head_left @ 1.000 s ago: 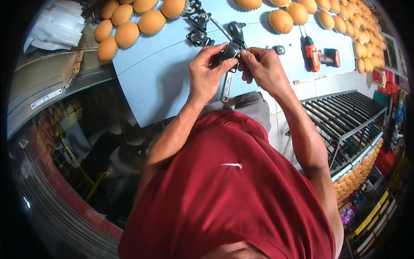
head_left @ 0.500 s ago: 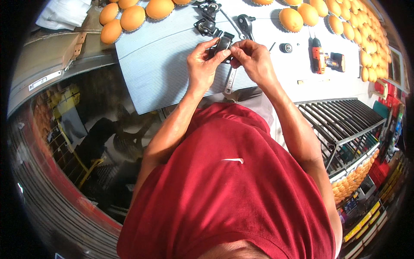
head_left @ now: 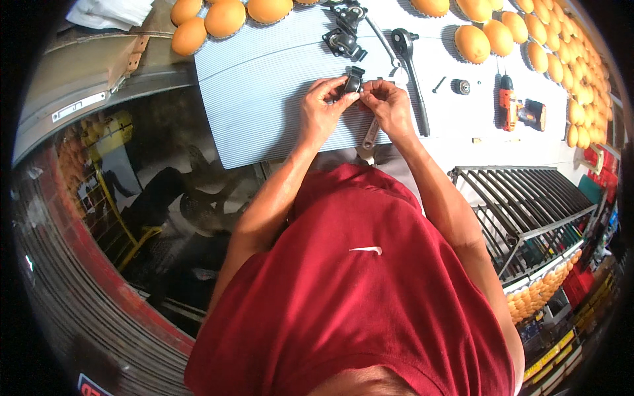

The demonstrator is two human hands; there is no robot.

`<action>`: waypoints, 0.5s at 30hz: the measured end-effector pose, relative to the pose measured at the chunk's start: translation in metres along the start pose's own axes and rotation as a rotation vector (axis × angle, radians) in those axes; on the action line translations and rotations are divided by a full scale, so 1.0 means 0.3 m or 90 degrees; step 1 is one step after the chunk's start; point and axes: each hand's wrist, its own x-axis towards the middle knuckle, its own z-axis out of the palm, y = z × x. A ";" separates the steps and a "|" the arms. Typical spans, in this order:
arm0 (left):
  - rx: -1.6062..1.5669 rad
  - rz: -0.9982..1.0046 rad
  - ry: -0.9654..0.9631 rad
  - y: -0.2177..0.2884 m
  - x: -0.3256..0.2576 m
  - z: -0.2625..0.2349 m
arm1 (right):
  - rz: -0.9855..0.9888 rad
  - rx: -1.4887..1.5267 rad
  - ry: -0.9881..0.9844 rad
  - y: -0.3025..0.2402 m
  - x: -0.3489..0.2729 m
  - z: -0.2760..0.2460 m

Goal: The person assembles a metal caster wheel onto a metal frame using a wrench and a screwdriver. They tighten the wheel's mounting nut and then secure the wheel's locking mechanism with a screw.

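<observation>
My left hand is closed round a small black caster wheel, thumb and fingers gripping its sides above the table. At the caster's right side, my right hand has thumb and forefinger pinched together. Whatever those fingertips hold is too small to make out. More black casters lie just beyond my hands. Right of my right hand rests a black ratchet wrench. One spanner lies partly under that hand, and another wrench lies beside the casters.
On the ribbed white table lie a bolt, a round black wheel-like part and an orange cordless drill. Many orange domed pieces line the far and right sides. A black metal rack stands to the right.
The view has shifted, so the table things appear further right and lower. My hands have moved slightly left relative to the table, uncovering the ratchet's handle. Both remain at the caster.
</observation>
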 end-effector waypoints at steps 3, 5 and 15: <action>-0.002 0.014 -0.041 -0.010 0.013 -0.016 | 0.157 0.128 -0.013 -0.031 0.008 -0.002; -0.045 0.032 -0.062 -0.014 0.026 -0.035 | 0.247 0.131 -0.021 -0.035 0.016 -0.014; -0.195 -0.207 -0.186 -0.075 0.109 -0.068 | 0.174 0.053 -0.037 -0.050 0.020 -0.016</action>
